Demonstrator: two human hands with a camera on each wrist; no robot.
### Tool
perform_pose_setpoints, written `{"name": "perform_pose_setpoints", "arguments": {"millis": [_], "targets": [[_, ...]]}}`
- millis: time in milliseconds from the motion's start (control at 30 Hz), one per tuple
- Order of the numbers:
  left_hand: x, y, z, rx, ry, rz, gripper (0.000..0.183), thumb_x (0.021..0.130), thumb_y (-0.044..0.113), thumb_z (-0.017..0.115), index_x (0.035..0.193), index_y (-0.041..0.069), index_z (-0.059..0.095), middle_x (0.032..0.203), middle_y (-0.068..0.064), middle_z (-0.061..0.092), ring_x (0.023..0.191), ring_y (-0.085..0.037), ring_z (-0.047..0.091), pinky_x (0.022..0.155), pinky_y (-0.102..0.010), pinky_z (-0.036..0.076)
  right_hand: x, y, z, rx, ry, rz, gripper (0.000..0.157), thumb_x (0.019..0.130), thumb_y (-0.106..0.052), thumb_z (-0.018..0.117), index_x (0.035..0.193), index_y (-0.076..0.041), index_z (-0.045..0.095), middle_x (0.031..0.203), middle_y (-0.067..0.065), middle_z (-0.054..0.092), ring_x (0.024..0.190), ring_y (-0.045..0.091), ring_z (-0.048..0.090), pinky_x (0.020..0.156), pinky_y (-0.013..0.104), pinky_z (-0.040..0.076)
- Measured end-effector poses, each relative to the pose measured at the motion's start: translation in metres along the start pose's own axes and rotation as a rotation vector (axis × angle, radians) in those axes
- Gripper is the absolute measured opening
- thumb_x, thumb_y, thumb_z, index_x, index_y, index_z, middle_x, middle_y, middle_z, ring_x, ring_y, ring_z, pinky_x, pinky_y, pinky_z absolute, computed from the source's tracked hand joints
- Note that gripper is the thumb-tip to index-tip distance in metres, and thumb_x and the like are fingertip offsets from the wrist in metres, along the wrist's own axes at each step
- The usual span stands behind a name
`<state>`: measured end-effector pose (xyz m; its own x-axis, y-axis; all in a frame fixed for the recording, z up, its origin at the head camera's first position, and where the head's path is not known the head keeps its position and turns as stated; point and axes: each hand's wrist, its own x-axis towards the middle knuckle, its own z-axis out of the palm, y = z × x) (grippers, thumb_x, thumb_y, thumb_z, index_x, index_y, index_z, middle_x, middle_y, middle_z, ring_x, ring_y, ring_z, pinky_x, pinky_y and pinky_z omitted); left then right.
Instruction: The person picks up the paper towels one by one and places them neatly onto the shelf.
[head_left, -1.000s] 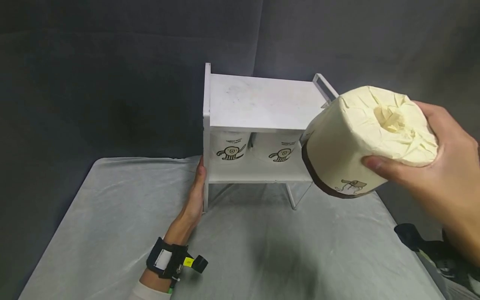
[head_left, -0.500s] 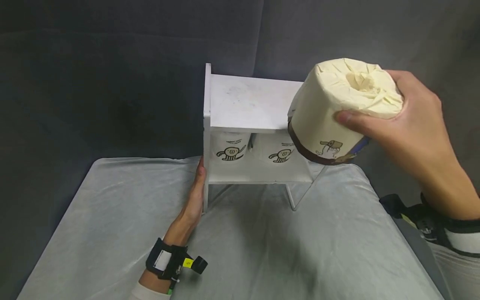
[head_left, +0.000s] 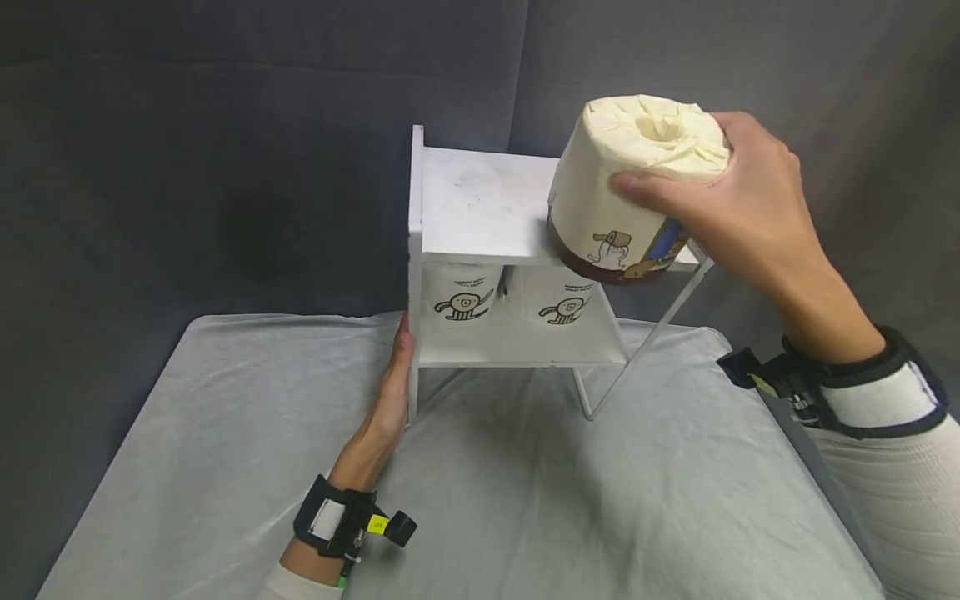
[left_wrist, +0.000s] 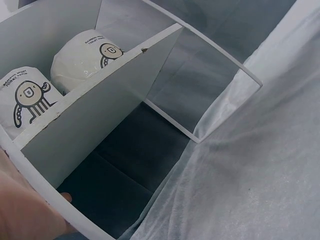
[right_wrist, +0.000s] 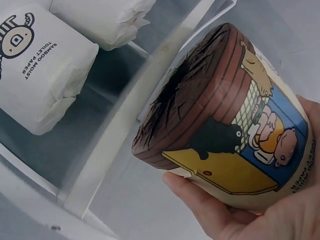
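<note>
A white two-tier shelf rack [head_left: 487, 204] stands on the cloth. My left hand [head_left: 386, 400] grips its left side frame low down; one fingertip [left_wrist: 66, 196] shows inside the frame below the lower board, and the other fingers are hidden. My right hand [head_left: 757, 208] holds a paper-wrapped toilet roll [head_left: 630, 187], thumb on the near side, over the right part of the top board. Its cream, puckered end faces up, and the brown end [right_wrist: 200, 90] points down. In the right wrist view, a gap shows between roll and board.
Two white wrapped toilet rolls, a left one [head_left: 461, 296] and a right one [head_left: 558, 296], sit side by side on the lower board. A thin side frame [head_left: 667, 317] slants at the rack's right. Grey cloth [head_left: 480, 517] covers the table before a dark backdrop [head_left: 262, 167].
My right hand has carried the toilet roll leftward and up, from right of the rack to over its top board, while the roll became more upright. My left hand stays put.
</note>
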<state>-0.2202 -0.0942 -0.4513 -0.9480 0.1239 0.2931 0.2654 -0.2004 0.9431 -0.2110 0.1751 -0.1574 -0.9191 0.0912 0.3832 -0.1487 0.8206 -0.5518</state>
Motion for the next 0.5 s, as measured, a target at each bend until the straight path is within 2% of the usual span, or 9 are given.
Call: {"name": "perform_pose_setpoints", "arguments": {"millis": [500], "targets": [[-0.001,0.001,-0.002,-0.003,-0.003,-0.002,0.069,0.101,0.055,0.009,0.159,0.022,-0.005,0.165,0.004,-0.006,0.149,-0.012,-0.007,0.117,-0.049,-0.007,0.021,-0.022,0.032,-0.001,-0.051,0.041,0.1,0.062,-0.074,0.072,0.137,-0.011,0.05,0.124,0.004,0.058,0.111,0.017,0.053,0.088,0.037,0.044]]}}
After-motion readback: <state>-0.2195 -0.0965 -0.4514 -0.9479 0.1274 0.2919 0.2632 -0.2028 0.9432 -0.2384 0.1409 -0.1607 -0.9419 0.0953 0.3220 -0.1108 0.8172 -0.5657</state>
